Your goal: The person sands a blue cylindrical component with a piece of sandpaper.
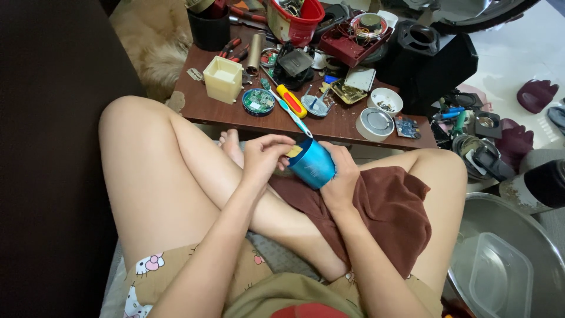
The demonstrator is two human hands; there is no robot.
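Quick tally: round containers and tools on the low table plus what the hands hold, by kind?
Blue metal cylinders, in both hands: 1
White round bowls: 1
Red plastic buckets: 1
Black cups: 1
Yellow-red handled screwdrivers: 1
Total: 5

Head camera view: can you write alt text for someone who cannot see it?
A seated person's right hand grips a blue metal cylinder while the left hand pinches a small yellow piece at its open end, above a low wooden table crowded with tools.

Low brown wooden table (212, 109) ahead, cluttered; pale tiled floor (512, 59) right; dark wall (53, 118) left.
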